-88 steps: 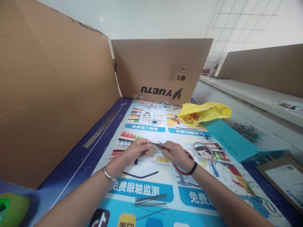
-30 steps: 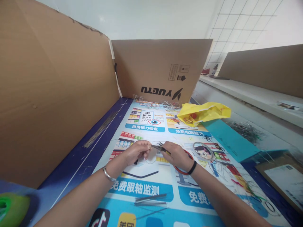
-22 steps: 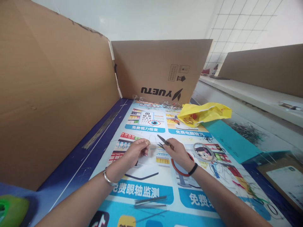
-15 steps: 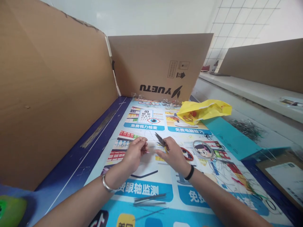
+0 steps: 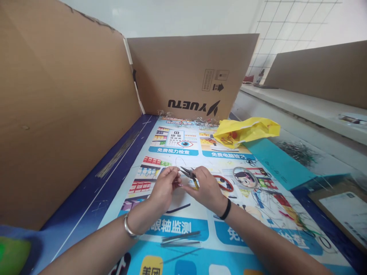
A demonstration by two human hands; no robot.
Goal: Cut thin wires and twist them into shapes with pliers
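Pliers [image 5: 188, 173] with dark jaws and yellow handles are gripped in my right hand [image 5: 208, 190], jaws pointing left. My left hand [image 5: 165, 188] is closed in a pinch, its fingertips beside the plier tips. From the pinch a thin wire [image 5: 180, 158] curves up and away over the printed sheet. A small pinkish bit shows under the left fingers, near the tip of my right thumb; what it is I cannot make out. Just in front of my hands lie several short dark strips [image 5: 181, 239].
Long thin wires [image 5: 117, 154] lie along the left side. A yellow bag [image 5: 248, 131], a turquoise box [image 5: 282, 164] and a wire pile [image 5: 298, 153] are at right. Wire rings and scraps [image 5: 323, 241] lie nearer. Cardboard walls [image 5: 177, 72] stand behind and left.
The pliers have moved left and down, swinging flatter, so their tips now meet the left fingertips. My right hand has come closer to my left. The view has shifted slightly.
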